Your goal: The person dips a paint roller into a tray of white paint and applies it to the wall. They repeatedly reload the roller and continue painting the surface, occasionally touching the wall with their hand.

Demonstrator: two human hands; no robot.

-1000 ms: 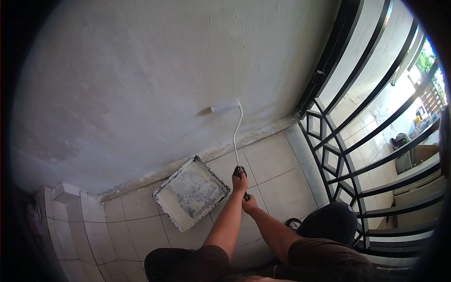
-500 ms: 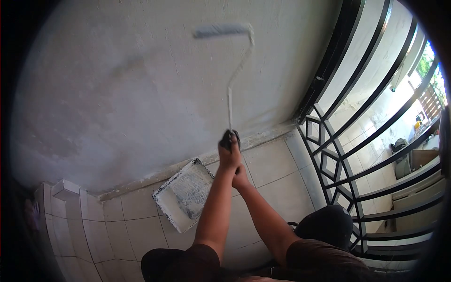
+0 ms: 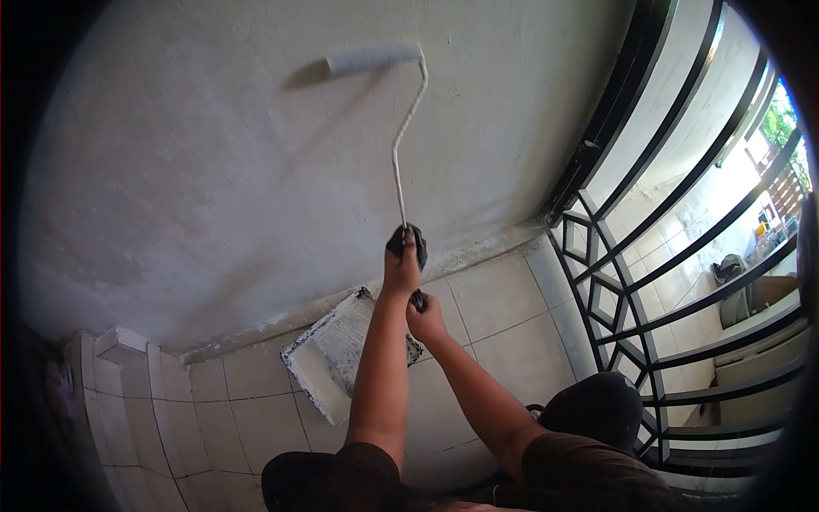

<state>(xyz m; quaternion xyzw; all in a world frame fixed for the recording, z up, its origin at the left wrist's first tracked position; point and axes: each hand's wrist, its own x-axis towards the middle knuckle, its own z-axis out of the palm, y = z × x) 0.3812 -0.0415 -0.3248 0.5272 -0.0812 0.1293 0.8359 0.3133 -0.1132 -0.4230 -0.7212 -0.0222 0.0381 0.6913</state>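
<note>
A paint roller (image 3: 374, 58) with a white sleeve and a bent, paint-coated rod is at the upper part of the wall (image 3: 213, 162), its shadow just beside it. My left hand (image 3: 403, 269) wraps round its dark handle, just below the rod. Lower down, my right hand (image 3: 427, 317) is closed on the dark handle end, close to my left wrist. Beneath my forearms a paint tray (image 3: 317, 369), smeared with white paint, lies on the tiled floor, partly covered by my left arm.
On the right stands a black metal grille (image 3: 610, 299) with curved bars. Beyond it are a counter (image 3: 755, 363) and assorted items. Tiled steps (image 3: 119, 384) rise at the left. My knee (image 3: 593, 414) is beside the grille.
The roller has shifted left along the wall, and my left hand has moved left and slightly up with it. My hands are now farther apart on the handle.
</note>
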